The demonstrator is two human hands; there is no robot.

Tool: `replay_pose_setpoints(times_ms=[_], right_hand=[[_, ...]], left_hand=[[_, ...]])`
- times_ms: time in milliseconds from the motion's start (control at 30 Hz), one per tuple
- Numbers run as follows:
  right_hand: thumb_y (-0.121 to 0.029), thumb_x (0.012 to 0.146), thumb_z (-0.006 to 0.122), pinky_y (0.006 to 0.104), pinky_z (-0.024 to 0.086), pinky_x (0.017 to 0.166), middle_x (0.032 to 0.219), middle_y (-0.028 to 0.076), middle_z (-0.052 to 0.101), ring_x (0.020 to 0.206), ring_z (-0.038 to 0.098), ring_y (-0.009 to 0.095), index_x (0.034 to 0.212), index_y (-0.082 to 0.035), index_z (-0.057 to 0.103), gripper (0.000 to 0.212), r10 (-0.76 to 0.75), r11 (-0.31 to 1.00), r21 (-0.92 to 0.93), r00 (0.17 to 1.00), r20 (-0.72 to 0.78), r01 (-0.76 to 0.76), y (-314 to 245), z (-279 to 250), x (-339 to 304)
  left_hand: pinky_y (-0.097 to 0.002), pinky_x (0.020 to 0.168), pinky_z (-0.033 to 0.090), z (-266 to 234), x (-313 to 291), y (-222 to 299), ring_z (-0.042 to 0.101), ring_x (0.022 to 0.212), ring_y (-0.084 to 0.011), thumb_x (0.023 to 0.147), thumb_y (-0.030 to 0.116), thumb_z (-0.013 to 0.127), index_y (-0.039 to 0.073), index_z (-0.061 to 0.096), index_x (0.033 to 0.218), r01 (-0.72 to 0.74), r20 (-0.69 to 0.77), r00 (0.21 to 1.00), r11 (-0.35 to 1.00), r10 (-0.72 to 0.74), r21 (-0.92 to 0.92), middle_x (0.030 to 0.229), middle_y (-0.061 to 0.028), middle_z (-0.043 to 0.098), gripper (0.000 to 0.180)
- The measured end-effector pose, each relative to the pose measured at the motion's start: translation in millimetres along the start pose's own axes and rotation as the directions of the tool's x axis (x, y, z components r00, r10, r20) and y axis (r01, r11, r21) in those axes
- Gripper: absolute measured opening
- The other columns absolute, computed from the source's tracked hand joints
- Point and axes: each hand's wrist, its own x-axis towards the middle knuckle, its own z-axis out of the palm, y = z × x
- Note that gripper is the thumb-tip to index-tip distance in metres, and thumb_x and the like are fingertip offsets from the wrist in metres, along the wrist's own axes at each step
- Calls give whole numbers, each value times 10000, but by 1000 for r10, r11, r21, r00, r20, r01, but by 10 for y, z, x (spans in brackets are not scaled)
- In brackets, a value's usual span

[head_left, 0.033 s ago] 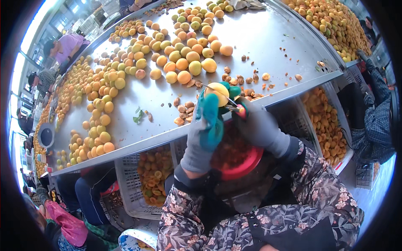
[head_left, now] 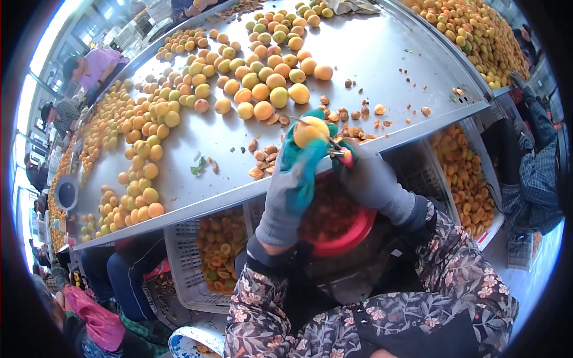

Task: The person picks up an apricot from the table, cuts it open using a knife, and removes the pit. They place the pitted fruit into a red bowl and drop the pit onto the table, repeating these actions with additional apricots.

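One apricot (head_left: 310, 132) sits in the gloved left grip (head_left: 296, 173), above the near edge of the metal counter (head_left: 370, 59); that grip is closed around the fruit, leaving its upper face bare; the gloved right grip (head_left: 367, 176) is closed on a hand tool (head_left: 341, 154) with a pinkish-red handle, its metal tip at or just beside the fruit's right side; blur hides the exact contact, and the tool's kind is hard to tell.

For clean work, the left grip should cradle the apricot firmly without squeezing, since ripe flesh probably bruises easily; its fingertips belong behind the metal's path; the right grip does best with short, controlled strokes, turning the fruit rather than forcing the tool.

Brown apricot stones (head_left: 261, 161) lie near the hands on the counter, with whole apricots (head_left: 262, 89) beyond; directly below is a red basin (head_left: 340, 246), its contents unclear; working over it would probably catch drips; a crate (head_left: 179, 250) of cut apricots stands to its left.
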Motion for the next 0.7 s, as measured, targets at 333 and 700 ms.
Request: replay_pose_setpoints(times_ms=[333,700], right_hand=[[-108,853,598,513,478,704,874,222,589,869,599,447,1041,-47,476,232,-51,998,-23,999,-7,50,-20,102,26],[-118,851,605,521,491,691,865,247,620,851,615,455,1097,-37,471,291,115,993,-20,991,65,-114,-156,278,-32]], left_hand=[[-375,945,500,-42,-18,-56,610,1079,-274,958,-2,485,-17,484,1288,-192,81,980,965,180,176,1206,-152,556,330],[-382,809,538,26,-2,-68,661,881,-244,980,359,553,-8,537,1208,29,-307,943,949,-130,-314,987,-134,651,432]])
